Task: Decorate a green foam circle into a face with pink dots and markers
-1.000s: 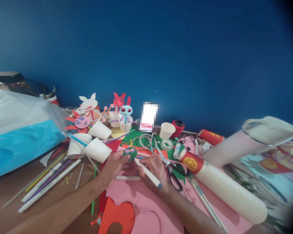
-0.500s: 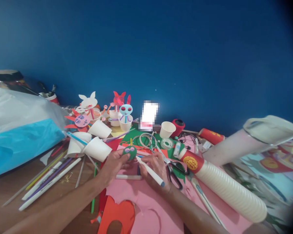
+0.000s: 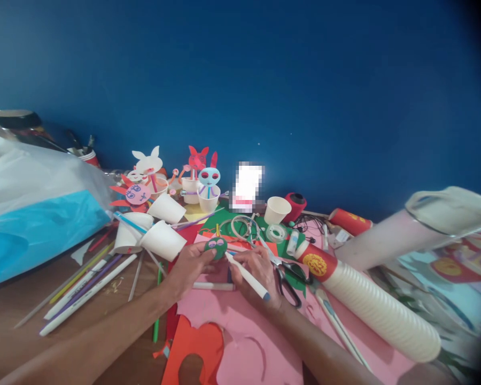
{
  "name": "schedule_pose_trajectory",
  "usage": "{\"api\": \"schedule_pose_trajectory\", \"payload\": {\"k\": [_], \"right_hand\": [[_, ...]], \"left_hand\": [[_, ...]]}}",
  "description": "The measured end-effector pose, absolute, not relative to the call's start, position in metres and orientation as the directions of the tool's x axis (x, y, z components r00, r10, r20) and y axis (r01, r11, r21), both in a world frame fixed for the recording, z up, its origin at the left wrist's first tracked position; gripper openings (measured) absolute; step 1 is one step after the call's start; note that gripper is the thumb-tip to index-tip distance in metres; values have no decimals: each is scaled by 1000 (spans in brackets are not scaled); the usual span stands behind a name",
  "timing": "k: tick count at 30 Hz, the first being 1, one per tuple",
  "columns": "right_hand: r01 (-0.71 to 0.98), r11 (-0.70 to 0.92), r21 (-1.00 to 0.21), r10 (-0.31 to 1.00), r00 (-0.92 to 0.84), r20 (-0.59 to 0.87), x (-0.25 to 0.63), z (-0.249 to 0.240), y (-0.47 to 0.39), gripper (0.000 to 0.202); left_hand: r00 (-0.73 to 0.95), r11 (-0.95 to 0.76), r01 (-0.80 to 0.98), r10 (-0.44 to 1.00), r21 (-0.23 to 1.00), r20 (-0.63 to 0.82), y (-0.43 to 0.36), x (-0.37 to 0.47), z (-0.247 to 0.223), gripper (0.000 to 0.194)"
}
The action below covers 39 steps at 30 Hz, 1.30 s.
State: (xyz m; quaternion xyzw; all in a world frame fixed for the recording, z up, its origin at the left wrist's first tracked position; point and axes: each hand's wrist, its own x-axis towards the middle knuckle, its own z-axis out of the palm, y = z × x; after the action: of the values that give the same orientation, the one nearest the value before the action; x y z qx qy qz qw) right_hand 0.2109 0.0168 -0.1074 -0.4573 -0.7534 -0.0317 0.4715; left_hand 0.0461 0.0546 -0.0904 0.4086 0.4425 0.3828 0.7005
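Note:
Between the thumb and fingers of my left hand (image 3: 190, 267) is a small green paper disc (image 3: 220, 249) with two pink eyes on it. My right hand (image 3: 256, 270) grips a white marker (image 3: 248, 277) with a blue end, its tip close to the disc's right edge; I cannot tell if it touches. Under both hands lie pink paper sheets (image 3: 240, 315), and another white marker (image 3: 214, 286) rests on them. Black-handled scissors (image 3: 288, 283) are just right of my right hand. A cut orange-red paper piece (image 3: 188, 342) lies nearer to me.
White paper cups (image 3: 162, 240) lie tipped at the left, by several pens (image 3: 88, 294). Paper animal figures (image 3: 209, 179) in cups stand behind. A long stack of cups (image 3: 377, 305) lies at right. A tape roll (image 3: 276, 233) sits behind the scissors; a plastic bag (image 3: 44, 214) is far left.
The view has shifted slightly, so the scene sits a little farther right. Both hands keep their hold on the disc and marker, with the marker tip still near the disc's edge.

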Motion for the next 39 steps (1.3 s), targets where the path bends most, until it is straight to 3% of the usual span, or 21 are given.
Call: {"api": "schedule_pose_trajectory", "payload": {"k": [7,15,39], "right_hand": [[725,568,-390,655,-110,748,210,-110,19,6],[719,482,-501,708,17,706,215,-111,17,5],[749,495,-441,704,-48,708,210,-108,19,1]], "left_hand": [[313,357,-146,901,923,-299,55,46,-92,28],[367,346,-167,891,923,-268,55,45,-90,30],[327,354,-168,900,920,-287,55,46,-89,30]]}}
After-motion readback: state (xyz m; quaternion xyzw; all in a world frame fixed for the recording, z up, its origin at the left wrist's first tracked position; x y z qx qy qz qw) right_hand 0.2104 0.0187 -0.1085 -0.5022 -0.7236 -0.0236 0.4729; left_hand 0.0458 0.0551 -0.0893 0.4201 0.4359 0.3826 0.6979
